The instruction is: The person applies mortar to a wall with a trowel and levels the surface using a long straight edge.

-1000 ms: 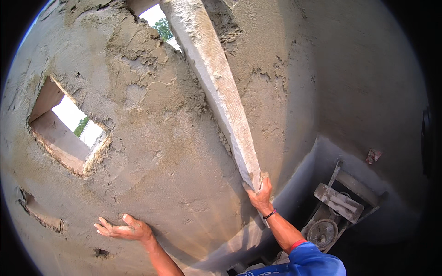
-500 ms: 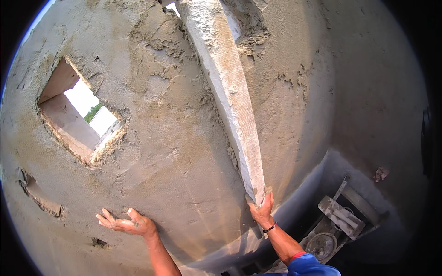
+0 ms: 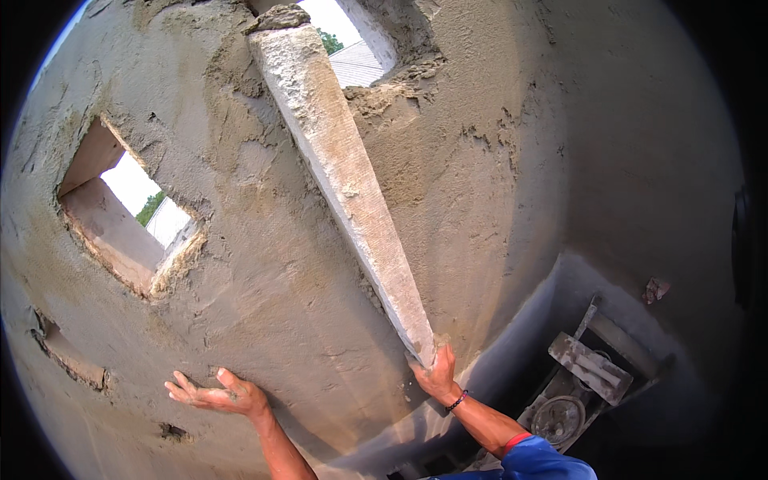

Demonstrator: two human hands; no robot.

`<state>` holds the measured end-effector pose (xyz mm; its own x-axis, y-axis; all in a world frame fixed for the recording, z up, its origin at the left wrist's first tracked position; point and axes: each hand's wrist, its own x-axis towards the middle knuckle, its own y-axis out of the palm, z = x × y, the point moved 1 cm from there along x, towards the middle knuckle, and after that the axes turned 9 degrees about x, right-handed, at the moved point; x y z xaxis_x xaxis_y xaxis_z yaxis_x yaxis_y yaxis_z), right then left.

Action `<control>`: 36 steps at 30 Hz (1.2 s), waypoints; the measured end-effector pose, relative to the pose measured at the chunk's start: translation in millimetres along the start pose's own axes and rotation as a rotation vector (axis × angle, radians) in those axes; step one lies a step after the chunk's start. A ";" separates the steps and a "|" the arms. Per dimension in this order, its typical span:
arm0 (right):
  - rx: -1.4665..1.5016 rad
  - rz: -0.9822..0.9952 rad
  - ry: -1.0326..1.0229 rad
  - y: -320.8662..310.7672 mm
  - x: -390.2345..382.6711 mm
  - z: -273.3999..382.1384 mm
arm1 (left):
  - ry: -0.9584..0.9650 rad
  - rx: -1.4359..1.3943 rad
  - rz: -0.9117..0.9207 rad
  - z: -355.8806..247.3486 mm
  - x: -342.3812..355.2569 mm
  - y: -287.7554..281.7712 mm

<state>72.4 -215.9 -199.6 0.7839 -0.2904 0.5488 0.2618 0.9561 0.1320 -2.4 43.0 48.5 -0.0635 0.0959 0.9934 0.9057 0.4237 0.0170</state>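
Note:
A long, pale straightedge bar (image 3: 344,176), smeared with mortar, slants across the wet grey plaster wall (image 3: 264,304). Its lower end is gripped by my right hand (image 3: 436,376), which has a dark beaded bracelet at the wrist. At the bar's upper end a lump of mortar (image 3: 280,18) is heaped up. My left hand (image 3: 216,394) is raised palm up in front of the wall, holding nothing, its fingers spread and dirty with mortar. It stands well apart from the bar.
Two window openings pierce the wall, one at the left (image 3: 120,208) and one at the top (image 3: 360,48). A shallower recess (image 3: 72,352) sits lower left. Down at the right, a plasterer's float (image 3: 590,366) and a round bucket (image 3: 558,422) rest on a plank stand.
The bar has shifted left and down along the wall with my right hand, uncovering more of the top opening and the mortar at its upper end. My left hand has barely moved.

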 end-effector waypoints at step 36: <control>0.002 -0.363 0.047 -95.8 112.7 -34.0 | 0.093 0.159 -0.054 15.3 -0.1 -0.4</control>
<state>154.8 -341.6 -178.5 0.6650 -0.6127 0.4270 0.5272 0.7901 0.3126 -9.2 56.7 46.6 -0.0646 -0.0116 0.9978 0.8238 0.5637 0.0599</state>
